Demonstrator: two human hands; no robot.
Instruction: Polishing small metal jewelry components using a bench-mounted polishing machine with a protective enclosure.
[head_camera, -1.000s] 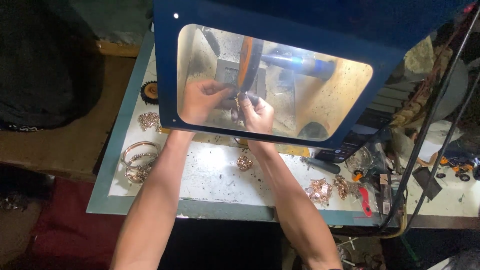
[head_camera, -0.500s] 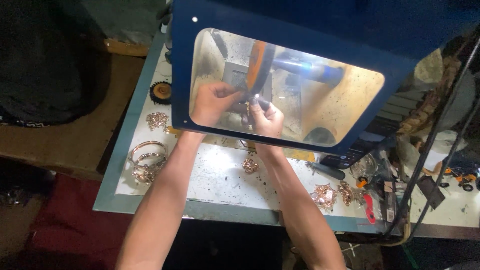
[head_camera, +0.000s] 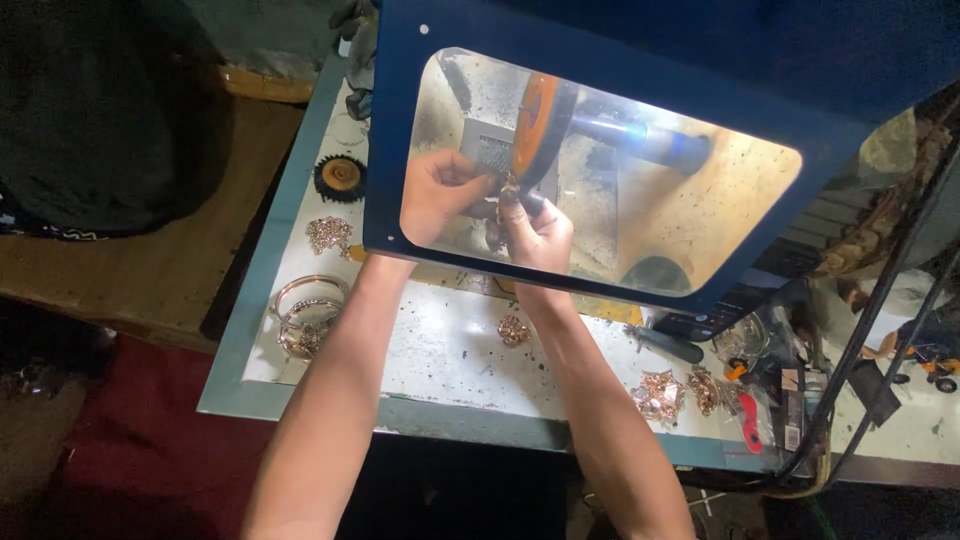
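Observation:
Both my hands reach behind a clear window in a blue guard hood (head_camera: 395, 150). My left hand (head_camera: 437, 195) and my right hand (head_camera: 538, 232) pinch a small gold-coloured jewellery piece (head_camera: 508, 188) together. They hold it against the orange polishing wheel (head_camera: 536, 118), which spins on a shaft with a blue housing (head_camera: 650, 140). A small grey perforated plate (head_camera: 490, 152) sits just behind the hands.
On the white bench top (head_camera: 440, 350) lie rose-gold jewellery pieces: a cluster (head_camera: 328, 235), bangles (head_camera: 305, 310), a small piece (head_camera: 514, 330) and more at the right (head_camera: 660, 392). A black toothed wheel (head_camera: 340, 178) lies at the left. Tools and cables crowd the right edge.
My hands have stayed together at the wheel with the piece between them. The view has shifted, so the hood and bench sit further right and lower in the frame.

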